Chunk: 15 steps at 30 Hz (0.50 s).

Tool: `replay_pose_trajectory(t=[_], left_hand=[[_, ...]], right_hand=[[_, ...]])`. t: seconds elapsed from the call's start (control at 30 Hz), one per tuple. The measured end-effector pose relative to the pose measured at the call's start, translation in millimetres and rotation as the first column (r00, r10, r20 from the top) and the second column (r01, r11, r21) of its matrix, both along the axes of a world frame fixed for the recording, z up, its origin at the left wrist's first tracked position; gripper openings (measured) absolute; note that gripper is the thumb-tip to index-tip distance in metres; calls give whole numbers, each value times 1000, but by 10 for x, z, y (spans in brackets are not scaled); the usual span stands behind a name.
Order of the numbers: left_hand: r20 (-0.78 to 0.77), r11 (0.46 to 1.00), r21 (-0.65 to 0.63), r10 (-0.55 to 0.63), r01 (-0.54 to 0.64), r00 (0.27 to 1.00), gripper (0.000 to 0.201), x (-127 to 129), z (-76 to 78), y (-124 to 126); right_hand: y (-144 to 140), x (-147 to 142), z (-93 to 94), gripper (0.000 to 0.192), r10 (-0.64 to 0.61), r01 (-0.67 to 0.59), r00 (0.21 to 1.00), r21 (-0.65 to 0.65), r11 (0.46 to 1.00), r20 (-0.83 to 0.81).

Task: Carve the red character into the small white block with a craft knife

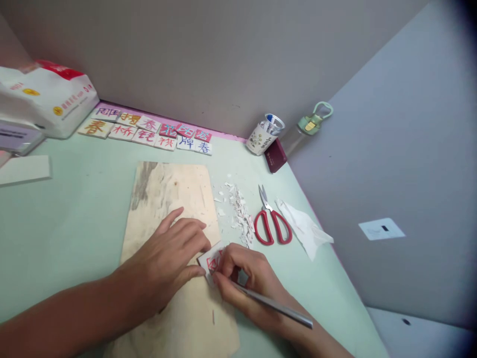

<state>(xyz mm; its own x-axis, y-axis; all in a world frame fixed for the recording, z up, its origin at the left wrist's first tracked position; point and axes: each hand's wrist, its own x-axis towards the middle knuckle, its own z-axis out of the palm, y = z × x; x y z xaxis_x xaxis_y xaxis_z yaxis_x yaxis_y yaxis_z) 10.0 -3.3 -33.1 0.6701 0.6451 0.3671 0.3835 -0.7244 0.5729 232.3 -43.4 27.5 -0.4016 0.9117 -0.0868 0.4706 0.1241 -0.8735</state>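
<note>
Small tile [210, 260] with red character, unreadable: left hand [171, 253] pins it; right hand [246, 278] grips carving tool [276, 307].

Even soft light, dark blurred right corners.

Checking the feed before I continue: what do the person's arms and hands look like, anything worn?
Both forearms are bare as far as the picture shows, no sleeves in view. The left hand and right hand wear no gloves; no rings, watch or bracelets visible.
</note>
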Motion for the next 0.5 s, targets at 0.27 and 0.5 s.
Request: replay_pose_trajectory(t=[0.27, 0.5], left_hand=[[-36, 1000, 20, -8, 8, 999, 17, 11, 6, 37], [-27, 999, 45, -8, 9, 1000, 18, 7, -5, 52]], right_hand=[[34, 32, 34, 20, 57, -57, 998, 9, 998, 20], [45, 75, 29, 22, 113, -113, 993, 17, 993, 40]])
